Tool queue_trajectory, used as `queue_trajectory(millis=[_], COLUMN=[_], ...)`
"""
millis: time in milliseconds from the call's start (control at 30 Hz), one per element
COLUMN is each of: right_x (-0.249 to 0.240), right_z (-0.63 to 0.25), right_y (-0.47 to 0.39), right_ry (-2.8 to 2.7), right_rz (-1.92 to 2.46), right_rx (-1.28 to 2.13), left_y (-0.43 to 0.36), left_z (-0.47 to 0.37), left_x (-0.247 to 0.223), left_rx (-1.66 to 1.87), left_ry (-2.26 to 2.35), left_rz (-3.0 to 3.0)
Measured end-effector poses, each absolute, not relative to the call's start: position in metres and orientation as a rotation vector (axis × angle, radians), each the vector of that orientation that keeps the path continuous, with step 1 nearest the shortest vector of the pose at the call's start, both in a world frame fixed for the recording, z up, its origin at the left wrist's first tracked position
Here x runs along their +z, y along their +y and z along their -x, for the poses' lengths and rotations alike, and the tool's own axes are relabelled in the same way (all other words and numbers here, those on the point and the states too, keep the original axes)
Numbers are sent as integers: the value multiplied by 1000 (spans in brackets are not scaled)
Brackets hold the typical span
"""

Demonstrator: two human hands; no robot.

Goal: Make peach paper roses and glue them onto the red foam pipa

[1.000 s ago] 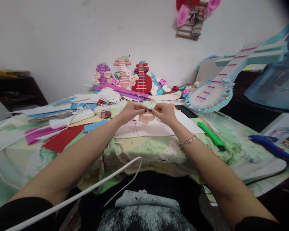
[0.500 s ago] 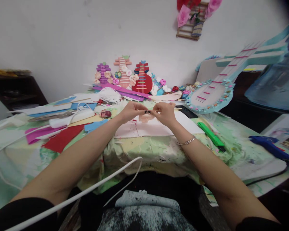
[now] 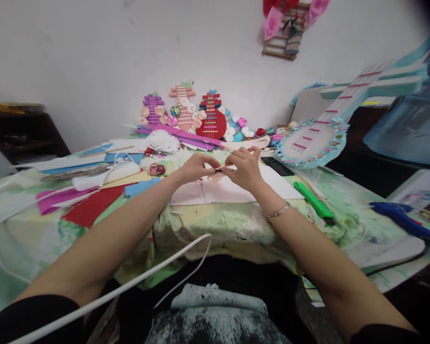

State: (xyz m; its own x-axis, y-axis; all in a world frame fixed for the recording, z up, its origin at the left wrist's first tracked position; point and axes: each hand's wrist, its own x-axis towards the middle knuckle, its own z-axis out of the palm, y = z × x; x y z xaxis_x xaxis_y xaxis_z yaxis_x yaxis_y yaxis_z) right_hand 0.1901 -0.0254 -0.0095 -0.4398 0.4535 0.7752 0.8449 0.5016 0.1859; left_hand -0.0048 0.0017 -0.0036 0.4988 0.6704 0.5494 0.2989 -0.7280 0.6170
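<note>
Above a white board, my left hand and my right hand meet fingertip to fingertip. Both are closed in a pinch, thumbs nearly touching. A thin pale stick shows in part at the fingers of my right hand. What my left fingertips pinch is too small to make out. Just below the fingertips is a soft pinkish patch, mostly covered by the hands. Fine red marks lie on the board, left of the patch.
A green utility knife and a blue glue gun lie on the right, with a black phone behind. Felt scraps, including a red piece, are at left. A white cable crosses in front. Decorated model lutes line the wall.
My right hand's fingers have lifted and spread a little while thumb and fingertip stay pinched. The stick end that poked out right of that hand no longer shows. My left hand barely moved.
</note>
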Motion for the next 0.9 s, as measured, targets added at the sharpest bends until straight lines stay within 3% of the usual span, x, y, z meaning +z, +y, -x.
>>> queue_trajectory(millis=[367, 900], right_x=[-12, -13], right_z=[-186, -188], right_y=[-23, -23], right_ry=[-1995, -1976], right_rz=[1248, 1071], right_rx=[-690, -857], left_y=[2, -1], left_z=[3, 2], left_x=[-4, -2], left_rx=[1170, 1235], left_ry=[899, 904], left_rz=[-2315, -2538])
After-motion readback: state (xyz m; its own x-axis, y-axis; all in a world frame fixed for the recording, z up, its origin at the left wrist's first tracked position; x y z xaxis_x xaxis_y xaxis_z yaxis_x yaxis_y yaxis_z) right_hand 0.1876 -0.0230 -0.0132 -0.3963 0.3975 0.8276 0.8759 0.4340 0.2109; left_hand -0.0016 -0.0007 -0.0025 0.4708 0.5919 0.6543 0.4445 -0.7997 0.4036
